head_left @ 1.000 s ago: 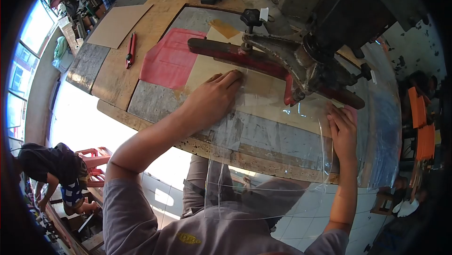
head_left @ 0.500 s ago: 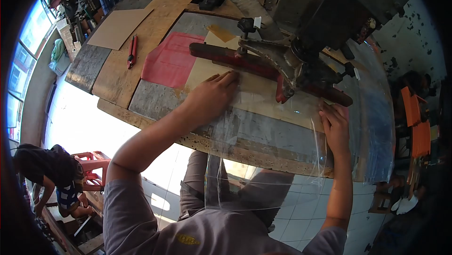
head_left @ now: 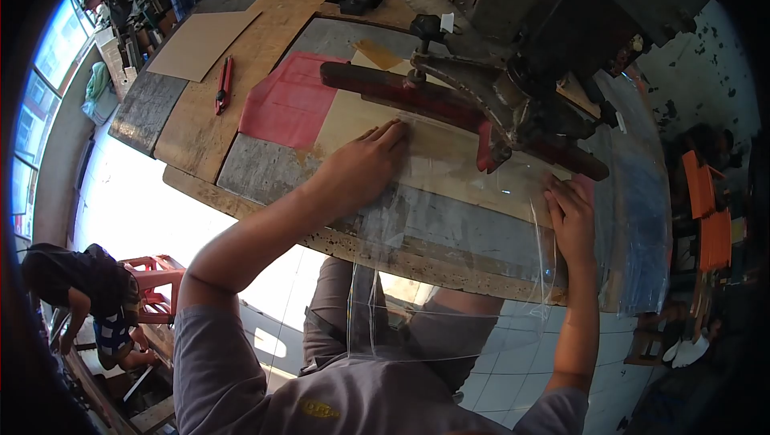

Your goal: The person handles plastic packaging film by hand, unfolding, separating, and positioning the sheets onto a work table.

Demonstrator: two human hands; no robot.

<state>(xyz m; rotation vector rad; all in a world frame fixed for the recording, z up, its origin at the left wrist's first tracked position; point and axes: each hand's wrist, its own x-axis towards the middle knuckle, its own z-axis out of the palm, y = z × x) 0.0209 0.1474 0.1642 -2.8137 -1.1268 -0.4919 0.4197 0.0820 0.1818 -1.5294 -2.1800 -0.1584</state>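
A clear plastic sheet runs from under the press over the table's front edge and hangs above my lap. My left hand lies on its left side, fingers together and pressed down at the upper edge, thumb hidden. At the right side, my right hand has its fingers bent onto the sheet's edge. Beneath the sheet is a pale yellowish strip, with a pink-red sheet to its left. A long dark-red press bar spans just beyond both hands, and a gap shows under it.
The press head and its black knob stand over the table. A red cutter knife and a brown cardboard sheet lie at left. More clear plastic hangs at right. Another person bends over at lower left.
The press bar and its knob have risen slightly. Both hands stay in place on the plastic sheet. The view has shifted a little.
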